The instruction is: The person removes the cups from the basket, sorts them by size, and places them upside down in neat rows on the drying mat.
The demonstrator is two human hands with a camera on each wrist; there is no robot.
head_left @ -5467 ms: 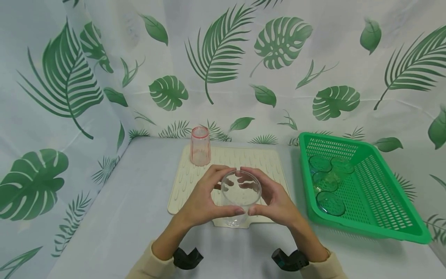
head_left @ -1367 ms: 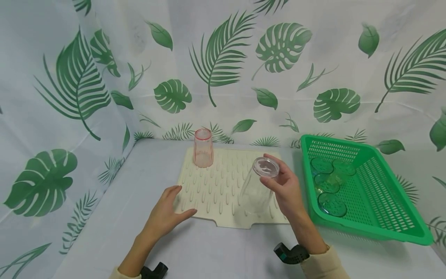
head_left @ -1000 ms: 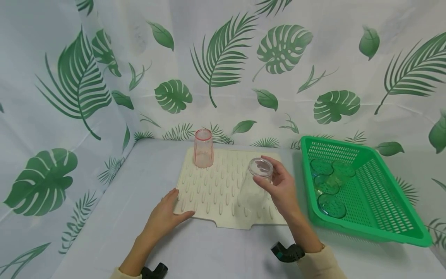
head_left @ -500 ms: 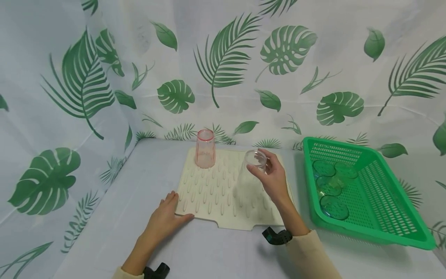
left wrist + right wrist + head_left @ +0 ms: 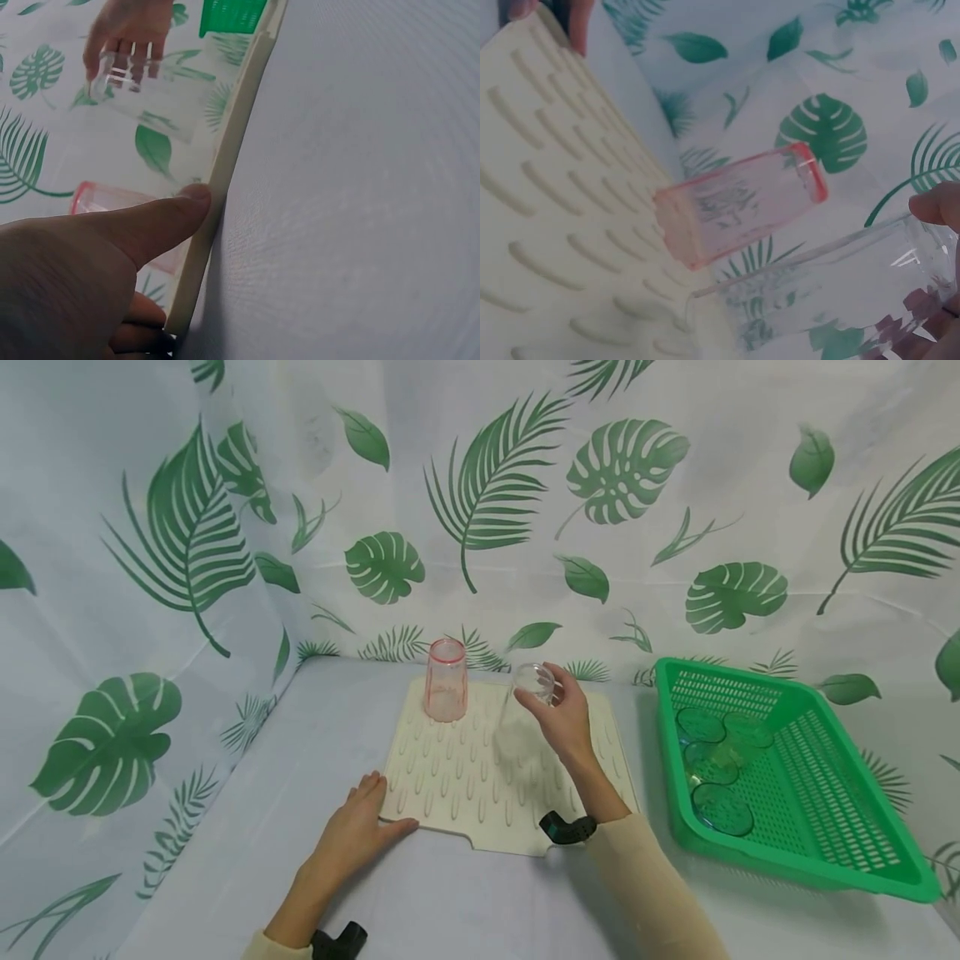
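My right hand [image 5: 564,718] grips a clear drinking glass [image 5: 795,300] around its base end. The glass is upside down, base up, over the back of a cream ridged drying mat [image 5: 457,785]; I cannot tell whether its rim touches. Left of it, a pink glass [image 5: 446,685] stands inverted on the mat. At the mat's front left corner rests my left hand [image 5: 352,835], fingers along the side. In the left wrist view its thumb [image 5: 161,225] touches the mat's front edge.
To the right stands a green plastic basket [image 5: 802,860] with several tinted glasses [image 5: 722,810] grouped at its left side. A leaf-printed curtain [image 5: 510,585] hangs behind and left of the table [image 5: 450,910]. Each wrist wears a black camera [image 5: 566,828].
Earlier both hands held the clear glass upright. It has since been turned over, and my right hand has moved it back and left, near the pink glass. My left hand has moved to the mat corner.
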